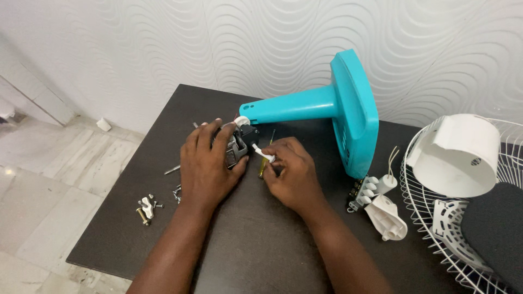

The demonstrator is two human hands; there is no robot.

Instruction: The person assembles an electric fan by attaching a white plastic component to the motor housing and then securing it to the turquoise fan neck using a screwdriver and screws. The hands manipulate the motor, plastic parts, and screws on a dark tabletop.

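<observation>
— What are the fingers doing?
— The left hand [210, 163] is wrapped around a grey motor [235, 146]; the right hand [291, 171] pinches a small white piece [263, 154] against it.
— And the motor?
— At the narrow end of the teal fan stand [327, 109], which lies along the dark table [256, 239], base pointing right.
— Arm pose?
— Both forearms angle inward, palms down.

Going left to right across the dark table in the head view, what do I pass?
Small pile of loose screws and a brass bolt → left hand gripping the grey metal motor → right hand → teal plastic fan stand → white push-button switch block → white wire fan guard.
</observation>
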